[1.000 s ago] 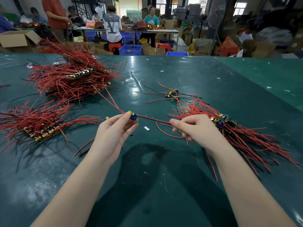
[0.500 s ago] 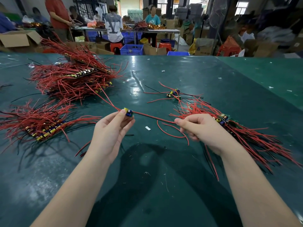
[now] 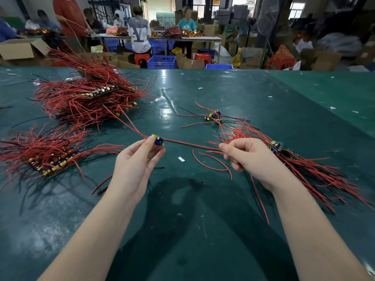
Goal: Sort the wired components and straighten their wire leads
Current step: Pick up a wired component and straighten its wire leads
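A small circuit board (image 3: 157,139), blue and yellow with stubby round parts on it, sits above the glossy dark green table cover (image 3: 182,230), pinched between the thumb and fingertips of the left hand (image 3: 135,167). Thin red wires (image 3: 125,120) run from the board up and to the left toward the far pile, while a red and a black lead (image 3: 190,144) stretch taut to the right into the right hand (image 3: 250,159), whose curled fingers and thumb nip them near its fingertips. A loose red lead (image 3: 213,162) curves below that stretch, lying on the cover. At far left a big heap (image 3: 85,98) of boards bristles with springy red wires, its boards lined up in rows; a flatter stack (image 3: 46,155) lies nearer, its black wires fanning toward the table edge. Behind the right hand a tangled bundle (image 3: 312,171) of boards and long red wires sprawls toward the right. A few separate boards (image 3: 213,116) lie near the table's middle with kinked wires. A small white scrap (image 3: 181,158) lies between the hands. Beyond the table, a blue slatted plastic crate (image 3: 161,62) stands on the floor beside open brown cardboard boxes (image 3: 23,49); what they hold cannot be seen. People (image 3: 140,35) work at a distant table.
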### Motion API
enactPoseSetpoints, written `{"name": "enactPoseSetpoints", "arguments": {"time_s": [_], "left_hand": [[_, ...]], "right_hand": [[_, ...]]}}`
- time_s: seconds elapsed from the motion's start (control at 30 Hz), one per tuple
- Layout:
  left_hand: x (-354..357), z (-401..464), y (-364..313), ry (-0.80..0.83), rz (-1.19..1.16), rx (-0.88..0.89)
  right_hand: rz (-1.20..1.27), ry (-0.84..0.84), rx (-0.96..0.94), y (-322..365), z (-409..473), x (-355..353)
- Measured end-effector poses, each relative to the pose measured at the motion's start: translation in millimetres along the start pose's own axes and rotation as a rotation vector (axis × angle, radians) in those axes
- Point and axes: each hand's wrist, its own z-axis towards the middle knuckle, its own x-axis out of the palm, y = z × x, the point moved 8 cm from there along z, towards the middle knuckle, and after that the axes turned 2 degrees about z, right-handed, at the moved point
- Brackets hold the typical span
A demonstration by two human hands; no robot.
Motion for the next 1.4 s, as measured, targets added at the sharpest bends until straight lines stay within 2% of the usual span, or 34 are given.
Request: {"name": "enactPoseSetpoints", "arguments": {"time_s": [0.2, 0.27, 0.37, 0.4, 0.47, 0.53, 0.6, 0.7, 0.8, 0.9, 1.03, 1.2, 1.4], "left_hand": [[2.7, -1.8, 2.1, 0.022, 0.002, -0.019], [3.7, -2.8, 3.4, 0.034, 0.004, -0.036], [9.9, -6.5, 7.0, 0.087, 0.017, -0.079], [14.3, -8.7, 9.1, 0.119, 0.038, -0.099], [23.7, -14.4, 15.7, 0.185, 0.094, -0.136], [31.6, -19.7, 24.0, 0.244, 0.091, -0.175], [37.9, -23.6, 29.9, 0.290, 0.068, -0.219], [43.6, -26.3, 32.0, 0.331, 0.024, -0.274], [42.8, -27.1, 29.8, 0.328, -0.007, -0.271], [40.7, -28.0, 27.9, 0.305, 0.000, -0.240], [38.6, -26.5, 27.3, 0.288, 0.000, -0.237], [39.2, -26.5, 24.8, 0.311, 0.027, -0.223], [35.3, -23.5, 19.5, 0.285, 0.120, -0.160]], "right_hand": [[-0.334, -0.122, -0.029, 3.0, -0.7, -8.0], [-0.477, -0.264, -0.076, 10.8, -5.0, -16.3], [-0.580, -0.501, -0.302, 42.6, -21.4, -19.4], [-0.571, -0.502, -0.396, 53.0, -26.2, -13.2], [-0.546, -0.379, -0.541, 65.9, -31.9, 9.4], [-0.548, -0.213, -0.627, 69.4, -35.1, 36.2], [-0.550, -0.125, -0.670, 68.1, -38.0, 53.0], [-0.526, -0.169, -0.702, 69.2, -40.8, 51.4], [-0.515, -0.325, -0.712, 76.8, -43.4, 32.8], [-0.559, -0.561, -0.653, 79.6, -44.2, -2.2], [-0.765, -0.756, -0.397, 63.5, -36.5, -48.9], [-0.875, -0.798, -0.060, 39.1, -31.7, -82.3], [-0.901, -0.698, 0.220, 15.5, -29.1, -96.7]]}}
